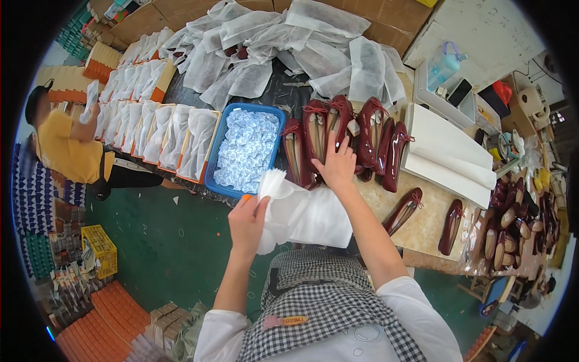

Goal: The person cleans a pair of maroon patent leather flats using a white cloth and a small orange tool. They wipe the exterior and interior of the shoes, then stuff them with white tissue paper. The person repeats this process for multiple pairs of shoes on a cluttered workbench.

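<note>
My left hand (246, 220) grips the bunched top of a white cloth shoe bag (278, 208). An orange cover shows on one of its fingertips. The bag hangs over the table's front edge, and beside it lies a flat stack of white bags (324, 220). Fingers spread, my right hand (338, 161) reaches over a row of glossy burgundy flats with bows and touches or hovers just above one flat (339, 120); contact is hard to tell. More flats (395, 157) stand just right of it. Left of them sits a blue basket (212, 175) full of small clear packets (247, 148).
Wrapped shoes (241, 36) heap at the back. Boxes of white-bagged shoes (172, 136) line the left, where a person in yellow (69, 145) stands. A white paper roll (449, 157), two loose flats (451, 226) and a shoe pile (512, 223) lie right.
</note>
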The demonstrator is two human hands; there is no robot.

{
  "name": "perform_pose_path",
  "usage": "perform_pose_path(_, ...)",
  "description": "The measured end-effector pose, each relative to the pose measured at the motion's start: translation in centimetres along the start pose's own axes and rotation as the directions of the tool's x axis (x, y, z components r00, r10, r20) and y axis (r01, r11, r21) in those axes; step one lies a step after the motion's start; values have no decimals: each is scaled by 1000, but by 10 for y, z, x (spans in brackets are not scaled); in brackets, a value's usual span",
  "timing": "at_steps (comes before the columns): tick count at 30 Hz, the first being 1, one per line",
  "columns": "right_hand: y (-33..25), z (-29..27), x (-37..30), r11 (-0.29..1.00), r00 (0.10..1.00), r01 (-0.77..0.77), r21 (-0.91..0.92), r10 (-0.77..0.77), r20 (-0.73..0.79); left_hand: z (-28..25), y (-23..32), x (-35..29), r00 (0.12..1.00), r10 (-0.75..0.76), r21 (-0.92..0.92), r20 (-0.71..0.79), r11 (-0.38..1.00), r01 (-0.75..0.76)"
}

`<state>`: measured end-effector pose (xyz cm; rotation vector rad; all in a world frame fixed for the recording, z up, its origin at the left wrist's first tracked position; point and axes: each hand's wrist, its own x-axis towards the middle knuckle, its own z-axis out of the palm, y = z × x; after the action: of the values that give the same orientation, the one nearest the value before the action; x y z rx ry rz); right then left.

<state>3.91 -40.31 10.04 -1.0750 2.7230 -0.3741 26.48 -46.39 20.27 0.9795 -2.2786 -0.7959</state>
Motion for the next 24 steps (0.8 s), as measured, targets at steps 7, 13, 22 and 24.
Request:
perform_pose_path(7,64,-115,-50,637,910,-15,771,-311,274,10,-35,20,994,-28,186,105,983,8)
perform_pose_path(13,29,-159,-129,778,644,-13,628,-474,601,15,10,2,964,217,-78,151,975,-208)
perform_pose_path(22,-145,-79,-20,221,832,74,972,-552,62,-88,5,21,886,-411,-477,-216,836,271)
perform_pose_path(24,-147,-62,-65,291,722,-74,954,-644,253,-71,-14,9,896,-434,-510,-91,793,332)
